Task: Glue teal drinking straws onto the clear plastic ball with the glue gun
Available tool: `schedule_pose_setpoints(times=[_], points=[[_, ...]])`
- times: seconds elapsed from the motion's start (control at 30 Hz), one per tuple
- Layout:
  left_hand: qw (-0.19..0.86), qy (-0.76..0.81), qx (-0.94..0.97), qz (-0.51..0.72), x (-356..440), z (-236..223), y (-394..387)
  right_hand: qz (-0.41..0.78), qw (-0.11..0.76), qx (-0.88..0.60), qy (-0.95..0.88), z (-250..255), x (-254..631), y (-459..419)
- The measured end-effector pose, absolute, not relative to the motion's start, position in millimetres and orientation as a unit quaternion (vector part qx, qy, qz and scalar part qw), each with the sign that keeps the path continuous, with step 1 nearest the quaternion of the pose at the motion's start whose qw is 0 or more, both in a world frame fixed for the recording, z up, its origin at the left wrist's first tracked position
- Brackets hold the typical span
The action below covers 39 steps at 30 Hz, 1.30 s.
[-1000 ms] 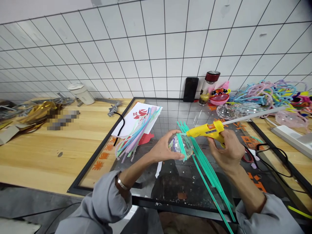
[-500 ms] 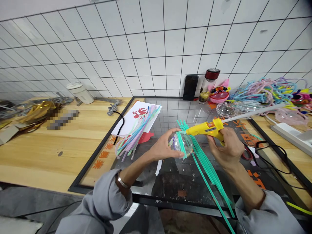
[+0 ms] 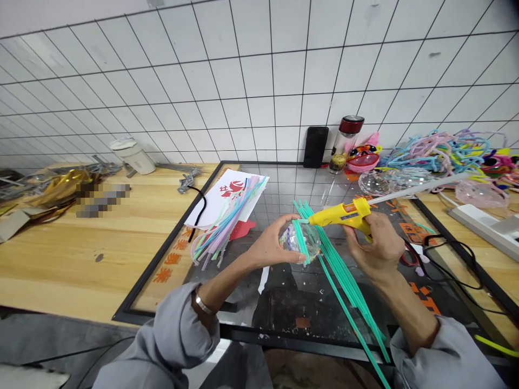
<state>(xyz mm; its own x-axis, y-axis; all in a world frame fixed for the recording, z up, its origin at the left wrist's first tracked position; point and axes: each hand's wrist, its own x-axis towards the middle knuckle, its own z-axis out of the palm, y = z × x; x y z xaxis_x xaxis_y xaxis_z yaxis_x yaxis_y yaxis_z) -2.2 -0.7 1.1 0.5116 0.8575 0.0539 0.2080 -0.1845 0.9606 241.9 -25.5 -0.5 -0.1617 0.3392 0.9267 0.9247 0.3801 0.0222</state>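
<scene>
Head view: the left hand (image 3: pixel 270 243) is clamped on a clear ball (image 3: pixel 311 236), thumb on its near side and fingers on its far side, with green strips (image 3: pixel 300 242) running across the ball between them. The right hand (image 3: pixel 377 246) is closed round a yellow glue gun (image 3: pixel 338 215), its nozzle pointing left at the far end of those strips; whether it touches them I cannot tell. A long translucent glue stick (image 3: pixel 417 189) juts from the back of the gun toward the far right. The hands are apart, the ball held above the middle of a dark glossy panel with a black frame (image 3: pixel 162 250)

Just right of the ball, long green stems (image 3: pixel 344 270) slant from the far side to the near edge. To the left, pastel stems (image 3: pixel 227 227) lie partly over a white sheet (image 3: pixel 213 192) and red paper (image 3: pixel 242 231). On the far side, a black phone (image 3: pixel 315 147) leans against the tiled wall (image 3: pixel 259 81), beside a jar with a dark red lid (image 3: pixel 352 125). Farther right are a tangle of coloured stems (image 3: pixel 441 151) and, nearer, a white power strip (image 3: pixel 484 229). At far left, a white cup (image 3: pixel 135 156) tilts on the wooden table (image 3: pixel 60 270), near crumpled gold foil (image 3: pixel 68 186)
</scene>
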Motion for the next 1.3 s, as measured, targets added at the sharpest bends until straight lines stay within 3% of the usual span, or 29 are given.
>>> schedule_pose_setpoints(times=[1.3], points=[[0.510,0.370,0.712,0.309,-2.9,-0.2,-0.9,-0.321,0.449,-0.447,-0.704,-0.2,242.9,-26.3]])
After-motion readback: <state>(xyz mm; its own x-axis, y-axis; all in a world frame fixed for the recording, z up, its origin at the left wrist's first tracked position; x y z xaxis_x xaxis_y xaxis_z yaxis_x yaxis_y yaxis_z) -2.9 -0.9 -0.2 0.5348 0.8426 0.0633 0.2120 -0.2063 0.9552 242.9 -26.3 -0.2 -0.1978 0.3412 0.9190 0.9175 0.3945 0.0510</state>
